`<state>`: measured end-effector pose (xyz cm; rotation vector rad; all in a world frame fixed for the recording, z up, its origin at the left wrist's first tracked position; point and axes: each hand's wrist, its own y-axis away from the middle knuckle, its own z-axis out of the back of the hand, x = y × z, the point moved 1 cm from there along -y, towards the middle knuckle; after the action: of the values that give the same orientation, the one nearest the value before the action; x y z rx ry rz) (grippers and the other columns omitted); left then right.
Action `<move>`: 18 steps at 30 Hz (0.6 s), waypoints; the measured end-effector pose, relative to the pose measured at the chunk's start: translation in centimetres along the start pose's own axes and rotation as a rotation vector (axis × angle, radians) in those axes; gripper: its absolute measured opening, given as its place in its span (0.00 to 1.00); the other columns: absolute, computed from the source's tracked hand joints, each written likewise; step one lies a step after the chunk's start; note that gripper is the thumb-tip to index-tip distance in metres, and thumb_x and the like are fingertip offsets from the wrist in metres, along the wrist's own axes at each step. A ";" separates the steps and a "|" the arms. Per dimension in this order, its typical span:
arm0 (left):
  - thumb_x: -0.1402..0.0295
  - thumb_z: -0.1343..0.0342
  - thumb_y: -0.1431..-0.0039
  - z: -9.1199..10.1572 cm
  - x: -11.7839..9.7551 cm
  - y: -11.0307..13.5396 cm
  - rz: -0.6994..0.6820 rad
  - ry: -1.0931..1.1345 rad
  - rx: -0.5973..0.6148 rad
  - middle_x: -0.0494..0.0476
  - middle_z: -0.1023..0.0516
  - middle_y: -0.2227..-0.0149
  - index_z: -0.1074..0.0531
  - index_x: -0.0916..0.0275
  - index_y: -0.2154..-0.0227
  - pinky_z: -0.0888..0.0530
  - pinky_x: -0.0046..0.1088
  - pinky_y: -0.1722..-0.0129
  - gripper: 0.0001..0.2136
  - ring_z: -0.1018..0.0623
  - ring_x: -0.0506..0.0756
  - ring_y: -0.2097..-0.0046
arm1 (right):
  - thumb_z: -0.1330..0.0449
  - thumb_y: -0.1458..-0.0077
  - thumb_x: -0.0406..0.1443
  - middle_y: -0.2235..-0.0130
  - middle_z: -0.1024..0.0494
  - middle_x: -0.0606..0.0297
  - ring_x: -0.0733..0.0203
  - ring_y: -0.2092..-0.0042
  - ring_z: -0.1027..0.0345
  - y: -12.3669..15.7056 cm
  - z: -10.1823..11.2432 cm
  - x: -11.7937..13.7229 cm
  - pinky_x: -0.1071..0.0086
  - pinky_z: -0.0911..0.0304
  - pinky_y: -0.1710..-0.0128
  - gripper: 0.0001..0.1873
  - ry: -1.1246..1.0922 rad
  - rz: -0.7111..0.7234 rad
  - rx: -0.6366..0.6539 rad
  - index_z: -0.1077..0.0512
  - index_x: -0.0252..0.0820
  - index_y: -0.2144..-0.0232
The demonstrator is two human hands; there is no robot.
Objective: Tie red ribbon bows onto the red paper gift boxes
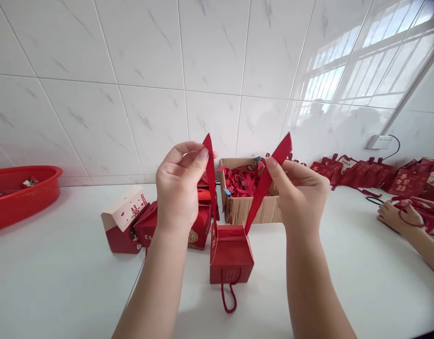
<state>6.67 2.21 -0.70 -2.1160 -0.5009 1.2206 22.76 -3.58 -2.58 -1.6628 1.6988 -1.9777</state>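
A small red gift box (233,259) stands upright on the white table in front of me, a twisted red cord handle (230,308) hanging from its near side. From its top rises a red ribbon (262,190), its two ends spread in a V. Between thumb and fingers, my left hand (179,181) pinches the left end, which points straight up. My right hand (301,188) pinches the other end, slanting up to the right. Both hands are raised above the box, apart from each other.
Behind the box sits a cardboard carton (252,212) of red ribbon pieces. Other gift boxes (126,226) stand to the left, near a red plastic basin (26,197). Red bags (361,172) line the wall at right, where another person's hands (400,214) handle red items.
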 end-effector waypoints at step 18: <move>0.71 0.37 0.47 -0.6 -1.0 1.4 -0.299 -0.305 -0.093 0.50 0.19 0.63 0.21 0.53 0.66 0.23 0.32 0.56 0.06 0.20 0.54 0.57 | 0.38 0.46 0.42 0.66 0.21 0.64 0.60 0.62 0.26 -0.4 0.7 0.0 0.65 0.28 0.62 0.09 -0.263 -0.121 0.288 0.22 0.44 0.68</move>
<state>6.74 0.37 -0.81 -1.8494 -0.9878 1.3671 23.44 -3.90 -2.44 -1.8535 1.1908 -1.8434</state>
